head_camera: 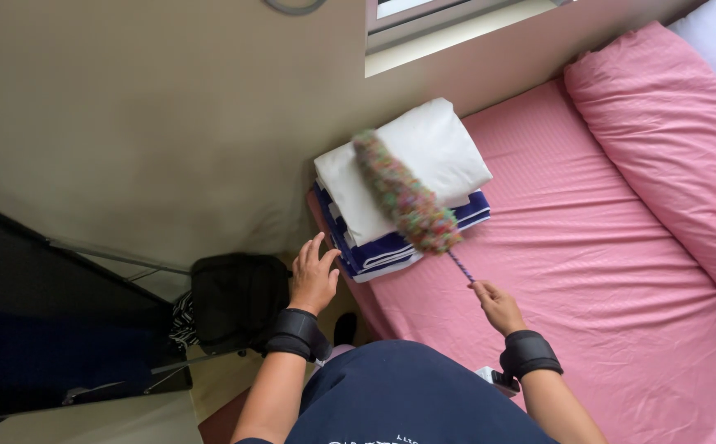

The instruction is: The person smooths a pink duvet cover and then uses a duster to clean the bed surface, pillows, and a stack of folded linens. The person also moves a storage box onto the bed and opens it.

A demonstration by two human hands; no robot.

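Observation:
My right hand (496,306) grips the thin handle of a multicoloured fluffy duster (405,197). The duster's head is blurred and lies across a stack of folded white and dark blue bedding (440,148) at the corner of a bed with a pink sheet (572,271). My left hand (312,276) is empty with fingers spread, hovering just left of the bedding stack, beside the bed's corner. Both wrists wear black bands.
A pink duvet or pillow (670,131) lies along the right side of the bed. A black bag (239,300) sits on the floor by the beige wall (169,123). A window sill (448,37) is above the bedding. A dark panel (37,329) stands at left.

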